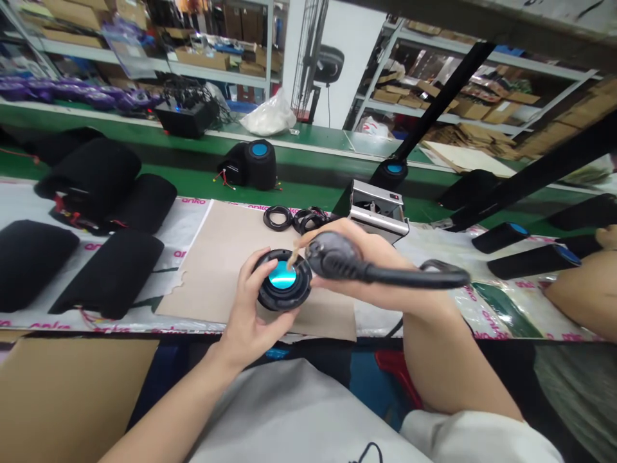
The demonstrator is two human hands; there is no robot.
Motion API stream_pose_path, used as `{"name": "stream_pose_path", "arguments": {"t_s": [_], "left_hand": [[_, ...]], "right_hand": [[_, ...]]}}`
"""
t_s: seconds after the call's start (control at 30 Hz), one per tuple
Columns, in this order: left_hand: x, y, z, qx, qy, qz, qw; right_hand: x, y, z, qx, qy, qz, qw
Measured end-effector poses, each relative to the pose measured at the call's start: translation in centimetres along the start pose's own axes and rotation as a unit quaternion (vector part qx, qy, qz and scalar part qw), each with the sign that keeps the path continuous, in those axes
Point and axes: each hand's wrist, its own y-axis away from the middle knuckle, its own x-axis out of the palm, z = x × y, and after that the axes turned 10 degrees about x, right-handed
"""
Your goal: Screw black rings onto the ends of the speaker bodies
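mid-frame, my left hand (247, 328) pinches the round black part (284, 299) between thumb and fingers; just right, my right hand (380, 249) grips the corded tool (333, 254), tip leftward.

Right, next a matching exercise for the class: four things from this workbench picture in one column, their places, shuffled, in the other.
1. Blue-centred round part
2. White bag
3. Black corded tool
4. Black rings

A. Held in the right hand
B. Near the metal-framed box
C. Held in the left hand
D. On the green ledge at the back

Pairs: 1-C, 2-D, 3-A, 4-B
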Motion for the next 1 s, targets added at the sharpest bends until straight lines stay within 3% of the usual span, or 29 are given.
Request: {"name": "stream_pose_path", "arguments": {"t_s": [0.13, 0.2, 0.3, 0.4, 0.57, 0.73, 0.8, 1.0], "left_hand": [[1.0, 0.2, -0.4, -0.007, -0.025, -0.022, 0.999], [1.8, 0.1, -0.5, -0.004, -0.048, -0.035, 0.998], [2.9, 0.1, -0.5, 0.015, -0.061, -0.05, 0.997], [3.6, 0.3, -0.2, 0.032, -0.051, -0.049, 0.997], [3.6, 1.0, 0.2, -0.015, 0.019, -0.041, 0.999], [3.0, 1.0, 0.0, -0.113, 0.088, -0.03, 0.989], [2.9, 0.7, 0.0, -0.121, 0.103, -0.027, 0.987], [2.8, 0.1, 0.3, -0.1, 0.113, -0.016, 0.988]], "right_hand": [[2.7, 2.3, -0.3, 0.098, -0.092, -0.18, 0.975], [4.5, 3.3, -0.4, 0.135, -0.165, -0.196, 0.957], [6.7, 4.1, -0.6, 0.127, -0.256, -0.172, 0.943], [7.7, 4.3, -1.1, 0.114, -0.245, -0.172, 0.947], [6.9, 4.2, -1.4, 0.107, -0.236, -0.159, 0.953], [4.1, 3.8, -0.3, 0.042, -0.228, -0.253, 0.939], [3.2, 3.8, -0.2, 0.032, -0.199, -0.234, 0.951], [3.5, 3.7, -1.5, 0.049, -0.167, -0.061, 0.983]]}}
